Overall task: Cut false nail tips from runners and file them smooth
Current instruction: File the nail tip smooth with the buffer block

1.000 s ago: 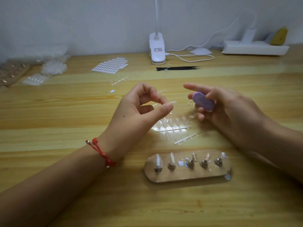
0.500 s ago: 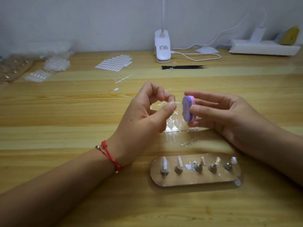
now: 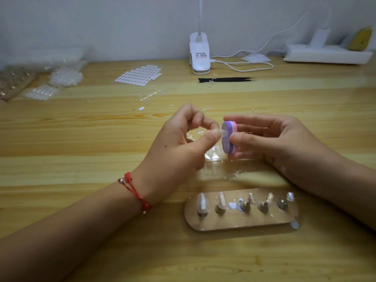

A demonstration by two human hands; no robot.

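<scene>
Thumb and forefinger of the left hand [image 3: 183, 143] pinch a clear nail tip [image 3: 223, 132], which touches the purple face of an oval file block [image 3: 228, 140]. The right hand [image 3: 270, 143] grips this block between thumb and fingers. Clear runners [image 3: 213, 157] lie on the table [image 3: 81, 139] under both hands. Nearer, an oval stand [image 3: 264, 220] carries five pegs [image 3: 220, 208], some with clear tips.
</scene>
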